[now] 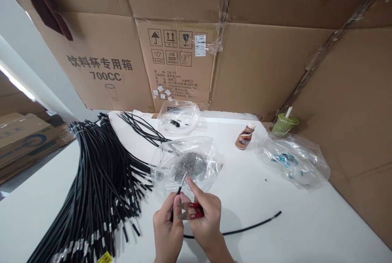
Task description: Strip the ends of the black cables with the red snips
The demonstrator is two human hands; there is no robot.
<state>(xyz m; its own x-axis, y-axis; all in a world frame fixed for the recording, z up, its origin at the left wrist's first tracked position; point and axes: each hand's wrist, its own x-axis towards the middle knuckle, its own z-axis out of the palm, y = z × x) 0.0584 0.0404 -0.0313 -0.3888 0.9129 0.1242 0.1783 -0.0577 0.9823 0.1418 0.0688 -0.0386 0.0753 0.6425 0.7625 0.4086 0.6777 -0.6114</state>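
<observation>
Midway between the left and right edges of the white desk (251,189), the left hand (168,227) is clamped on a slim black cable (179,190), and that pinch should stay firm so the silvery tip cannot twist. The right hand (208,220) is wrapped around red-handled metal snips (197,210), blades parted beside the left thumb, so they are best angled clear while its finger points at the tip, above a clear plastic bag (211,148) lying toward the desk's far edge.
</observation>
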